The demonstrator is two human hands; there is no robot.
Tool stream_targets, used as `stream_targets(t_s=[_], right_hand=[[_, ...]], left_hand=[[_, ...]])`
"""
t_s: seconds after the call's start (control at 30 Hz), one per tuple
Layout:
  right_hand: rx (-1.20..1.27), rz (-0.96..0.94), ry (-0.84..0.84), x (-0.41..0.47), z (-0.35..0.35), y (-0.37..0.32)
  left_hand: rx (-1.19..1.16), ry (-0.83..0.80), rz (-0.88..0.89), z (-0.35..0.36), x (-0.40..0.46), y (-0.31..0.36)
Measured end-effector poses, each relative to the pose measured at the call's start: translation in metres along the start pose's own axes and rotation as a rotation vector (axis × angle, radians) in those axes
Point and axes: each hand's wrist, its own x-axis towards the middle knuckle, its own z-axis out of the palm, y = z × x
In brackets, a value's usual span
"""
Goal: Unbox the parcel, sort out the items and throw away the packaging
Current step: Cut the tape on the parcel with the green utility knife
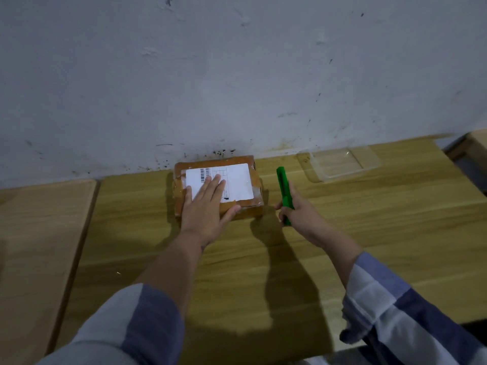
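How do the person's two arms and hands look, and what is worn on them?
Both hands, left hand and right hand, are bare: no gloves, rings or watch show. Both forearms are bare too. Each sleeve, left sleeve and right sleeve, is loose cloth in large blue and white checks, pushed up the arm.

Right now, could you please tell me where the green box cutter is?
In the head view, the green box cutter is gripped in the right hand, above the wooden table just right of the taped cardboard parcel.
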Motion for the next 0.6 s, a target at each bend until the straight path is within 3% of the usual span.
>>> stream_targets(t_s=[0.17,0.33,0.6], right_hand=[[-0.242,-0.099,0.221,-0.008,0.01,0.0],[-0.583,-0.149,0.269,-0.011,0.02,-0.009],[-0.708,-0.165,0.304,-0.015,0.023,-0.017]], left_hand=[[0.01,-0.007,-0.006,0.0,-0.008,0.004],[0.008,-0.021,-0.012,-0.002,-0.01,0.006],[0.011,-0.018,-0.009,-0.002,-0.009,0.004]])
